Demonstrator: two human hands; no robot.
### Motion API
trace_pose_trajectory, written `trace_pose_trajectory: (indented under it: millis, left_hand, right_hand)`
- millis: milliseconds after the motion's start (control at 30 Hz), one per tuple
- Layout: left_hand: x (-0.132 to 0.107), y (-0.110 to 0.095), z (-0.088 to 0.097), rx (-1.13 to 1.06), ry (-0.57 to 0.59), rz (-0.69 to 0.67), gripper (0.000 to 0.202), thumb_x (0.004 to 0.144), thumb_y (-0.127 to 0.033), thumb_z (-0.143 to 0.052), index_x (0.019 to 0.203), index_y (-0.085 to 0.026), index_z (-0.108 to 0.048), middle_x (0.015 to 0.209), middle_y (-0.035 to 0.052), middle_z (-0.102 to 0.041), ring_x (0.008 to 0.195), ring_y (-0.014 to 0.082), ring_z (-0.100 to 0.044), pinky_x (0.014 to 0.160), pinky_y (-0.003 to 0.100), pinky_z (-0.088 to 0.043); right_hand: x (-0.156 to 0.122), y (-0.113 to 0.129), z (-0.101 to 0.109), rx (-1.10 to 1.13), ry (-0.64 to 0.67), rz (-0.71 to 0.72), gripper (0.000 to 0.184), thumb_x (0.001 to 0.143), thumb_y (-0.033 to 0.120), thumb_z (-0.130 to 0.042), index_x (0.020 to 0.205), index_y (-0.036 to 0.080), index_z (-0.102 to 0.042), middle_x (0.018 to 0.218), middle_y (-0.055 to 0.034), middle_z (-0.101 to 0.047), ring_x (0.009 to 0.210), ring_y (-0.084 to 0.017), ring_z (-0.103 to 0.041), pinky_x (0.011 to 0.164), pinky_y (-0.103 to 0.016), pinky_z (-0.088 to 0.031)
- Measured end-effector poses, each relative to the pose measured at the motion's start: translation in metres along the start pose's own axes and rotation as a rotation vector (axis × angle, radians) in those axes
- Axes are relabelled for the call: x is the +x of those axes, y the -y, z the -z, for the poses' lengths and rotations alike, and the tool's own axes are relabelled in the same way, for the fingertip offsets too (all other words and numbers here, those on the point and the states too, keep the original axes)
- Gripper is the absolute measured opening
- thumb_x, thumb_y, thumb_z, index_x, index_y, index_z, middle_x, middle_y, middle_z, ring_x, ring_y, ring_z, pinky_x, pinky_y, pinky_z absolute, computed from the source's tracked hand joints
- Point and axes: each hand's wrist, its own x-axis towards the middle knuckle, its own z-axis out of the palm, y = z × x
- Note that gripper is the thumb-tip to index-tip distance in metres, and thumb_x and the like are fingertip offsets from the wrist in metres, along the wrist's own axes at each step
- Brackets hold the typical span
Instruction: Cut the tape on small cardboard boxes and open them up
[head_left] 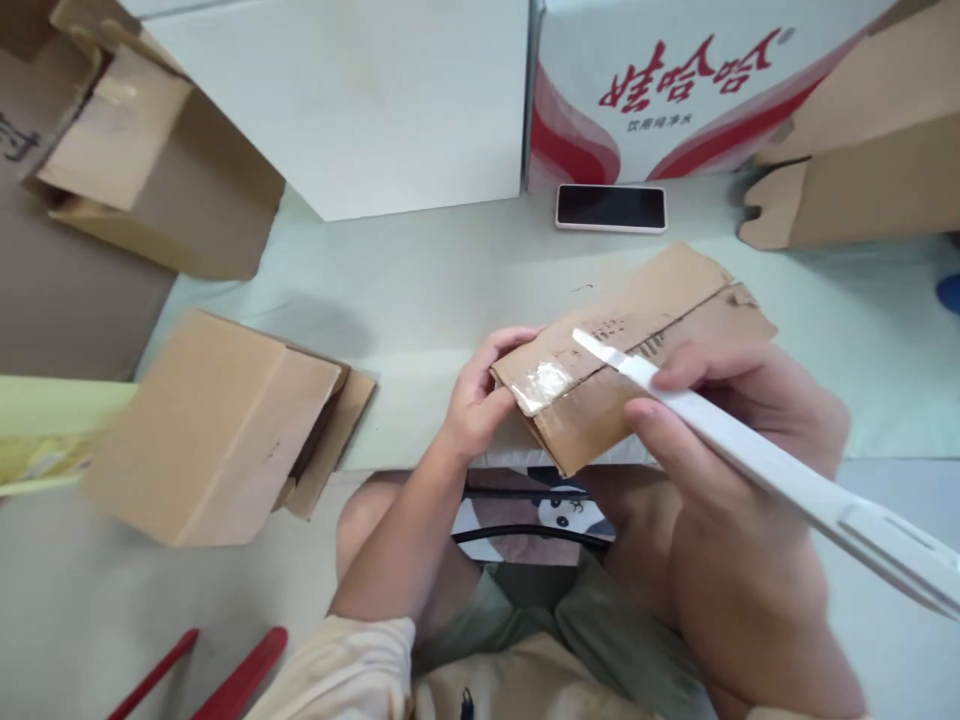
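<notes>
A small brown cardboard box [645,300] lies tilted at the front edge of the table, with clear tape [546,384] over the near end of its top seam. My left hand [484,395] is closed around its left end, thumb and fingers on either side. In my right hand [742,420] is a white knife [720,430], gripped between thumb and fingers. Its pale blade [596,348] points left over the top of the box, near the seam and some printed marks. Whether the blade touches the cardboard I cannot tell.
A phone [611,207] lies beyond the box, before a white and red carton [675,100] and a white box [375,100]. Open cardboard boxes stand at the left [225,430], back left [165,160] and right [870,190]. Red bars [240,680] show at lower left.
</notes>
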Motion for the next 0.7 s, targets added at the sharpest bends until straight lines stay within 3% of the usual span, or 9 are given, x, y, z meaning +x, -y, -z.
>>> trace_pose_trajectory:
  millis: [133,300,533,700]
  left_hand:
    - [0.001,-0.002,0.002,-0.009,0.034,0.019,0.042,0.08,-0.037,-0.077,0.12,-0.025,-0.075,0.128,0.0087,-0.077,0.121,0.0315,-0.071,0.102,0.045,-0.058]
    - [-0.001,0.0,0.004,-0.01,0.067,0.031,0.041,0.078,-0.027,-0.071,0.118,-0.025,-0.076,0.126,0.0079,-0.079,0.117,0.0306,-0.073,0.099,0.045,-0.058]
    - [0.0,0.005,-0.001,0.01,0.014,0.025,0.041,0.077,-0.027,-0.072,0.118,-0.026,-0.077,0.118,0.007,-0.08,0.107,0.0286,-0.075,0.091,0.041,-0.06]
    - [0.003,0.005,-0.005,-0.036,0.008,0.035,0.04,0.074,-0.026,-0.073,0.114,-0.025,-0.078,0.121,0.0059,-0.08,0.112,0.0294,-0.075,0.095,0.043,-0.061]
  right_hand:
    - [0.001,0.009,-0.001,-0.068,-0.088,0.05,0.014,0.082,0.023,-0.084,0.093,0.028,-0.078,0.079,-0.0005,-0.071,0.06,-0.016,-0.059,0.049,-0.032,-0.04]
    - [0.005,0.008,-0.001,0.006,-0.255,0.093,0.012,0.083,0.034,-0.085,0.081,0.023,-0.08,0.064,0.0017,-0.065,0.054,-0.014,-0.058,0.046,-0.032,-0.037]
    - [0.011,-0.007,-0.002,-0.032,-0.089,0.037,0.022,0.09,0.045,-0.077,0.084,0.024,-0.072,0.064,0.0021,-0.064,0.051,-0.013,-0.053,0.047,-0.03,-0.038]
    - [0.009,-0.006,-0.001,0.007,-0.019,0.0,0.02,0.09,0.038,-0.079,0.084,0.025,-0.065,0.062,0.0047,-0.058,0.051,-0.012,-0.047,0.045,-0.029,-0.031]
